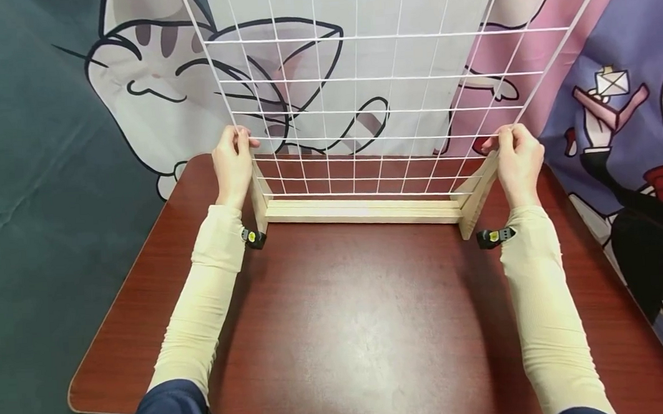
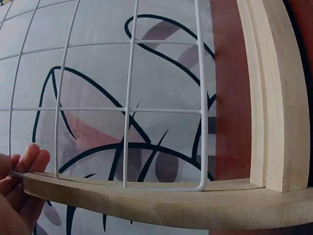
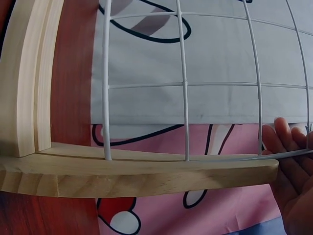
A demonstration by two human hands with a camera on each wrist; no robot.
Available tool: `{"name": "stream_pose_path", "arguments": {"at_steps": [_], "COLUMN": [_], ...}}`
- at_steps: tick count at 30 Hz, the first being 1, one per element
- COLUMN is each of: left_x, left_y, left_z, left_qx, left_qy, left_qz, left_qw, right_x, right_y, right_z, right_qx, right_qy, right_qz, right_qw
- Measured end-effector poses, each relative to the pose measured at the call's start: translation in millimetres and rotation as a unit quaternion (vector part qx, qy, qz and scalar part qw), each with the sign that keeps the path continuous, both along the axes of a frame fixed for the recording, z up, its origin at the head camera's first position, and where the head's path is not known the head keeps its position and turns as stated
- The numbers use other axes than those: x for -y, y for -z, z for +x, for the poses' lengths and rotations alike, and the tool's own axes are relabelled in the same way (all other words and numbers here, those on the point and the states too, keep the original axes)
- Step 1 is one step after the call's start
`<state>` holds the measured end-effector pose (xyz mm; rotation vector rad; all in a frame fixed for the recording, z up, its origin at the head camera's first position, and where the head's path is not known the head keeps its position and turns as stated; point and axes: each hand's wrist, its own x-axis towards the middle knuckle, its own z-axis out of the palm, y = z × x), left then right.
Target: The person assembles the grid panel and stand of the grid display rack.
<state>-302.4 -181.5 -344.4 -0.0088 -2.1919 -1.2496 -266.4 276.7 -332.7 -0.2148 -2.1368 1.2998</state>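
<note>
A white wire grid panel (image 1: 360, 37) stands between two wooden side posts of a pale frame. My left hand (image 1: 232, 165) pinches the panel's left edge wire near the top of the left post (image 1: 259, 198). On the other side, my right hand (image 1: 519, 159) grips the right edge wire at the top of the right post (image 1: 479, 199). A grooved wooden crossbar (image 1: 360, 212) joins the posts low down. Both wrist views show the edge wires lying along the posts' grooves, with a gap between the panel's bottom wire and the crossbar (image 2: 286, 98).
The frame stands on a reddish-brown table (image 1: 337, 319) with a rounded front left corner. Behind it hangs a cloth with cartoon cats (image 1: 153, 125). A purple patterned cloth (image 1: 591, 115) hangs at the right, and green floor (image 1: 42, 260) lies at the left.
</note>
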Motion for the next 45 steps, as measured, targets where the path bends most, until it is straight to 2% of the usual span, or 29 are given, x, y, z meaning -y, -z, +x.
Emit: {"name": "stream_pose_path", "arguments": {"at_steps": [4,12,16,28,40,45], "left_x": [-1,-2,-3,-4,-6,-8], "left_y": [1.1,4.2,6.6,10.5,10.7,9.6], "left_z": [-1.3,-0.5,1.1,2.4,7.3,9.5], "left_qx": [-0.01,-0.06,-0.071,-0.07,-0.077,-0.061], "left_qy": [0.0,0.006,0.007,0.009,0.001,-0.009], "left_qz": [0.003,0.029,0.037,0.056,0.051,0.043], "left_qw": [0.9999,0.9977,0.9968,0.9959,0.9958,0.9972], "right_x": [0,1,2,4,7,8], "right_y": [0.7,5.8,9.4,13.3,15.5,16.8], "right_z": [-0.2,0.2,1.8,3.1,6.0,7.2], "right_qx": [-0.015,-0.042,-0.045,-0.049,-0.055,-0.051], "right_qy": [-0.007,0.006,0.019,0.056,0.068,0.072], "right_qz": [-0.011,0.029,0.038,0.066,0.09,0.102], "right_qw": [1.0,0.999,0.998,0.995,0.992,0.991]}}
